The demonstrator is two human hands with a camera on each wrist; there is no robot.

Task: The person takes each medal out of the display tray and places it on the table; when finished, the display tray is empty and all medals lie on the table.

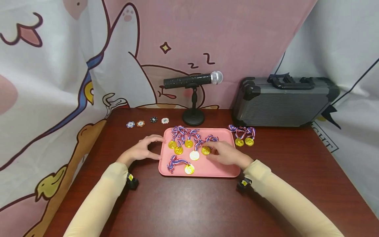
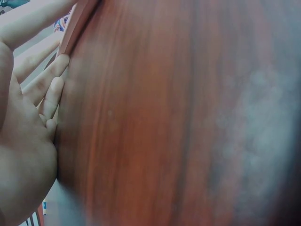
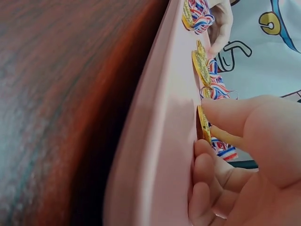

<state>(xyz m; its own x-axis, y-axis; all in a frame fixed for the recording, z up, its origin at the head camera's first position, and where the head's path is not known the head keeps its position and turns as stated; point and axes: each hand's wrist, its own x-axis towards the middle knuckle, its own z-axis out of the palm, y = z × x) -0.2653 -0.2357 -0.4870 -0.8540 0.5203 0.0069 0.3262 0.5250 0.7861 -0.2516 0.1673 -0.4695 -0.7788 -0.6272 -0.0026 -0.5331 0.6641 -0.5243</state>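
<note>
A pink tray [image 1: 177, 171] lies on the table and bears several medals on striped red, white and blue ribbons. At its left rim is my left hand [image 1: 142, 149], thumb and fingers spread apart, their tips right at the edge. My right hand [image 1: 223, 153] reaches over the tray's right part. Its thumb and index finger pinch a gold medal [image 1: 206, 150] by the edges, flat on the tray; the other fingers curl beneath the palm [image 3: 277, 188]. Left of that medal lies a silver-looking medal [image 1: 194, 155]. Nearer the front is another gold medal [image 1: 189, 169], its ribbon stretched leftward.
Two more gold medals [image 1: 249, 142] lie on the table right of the tray. Behind stand a black microphone [image 1: 189, 80] on a round-based stand [image 1: 193, 117] and a dark grey case [image 1: 284, 105]. Several poker chips [image 1: 140, 123] lie at the back left. Printed cloth hangs around the table.
</note>
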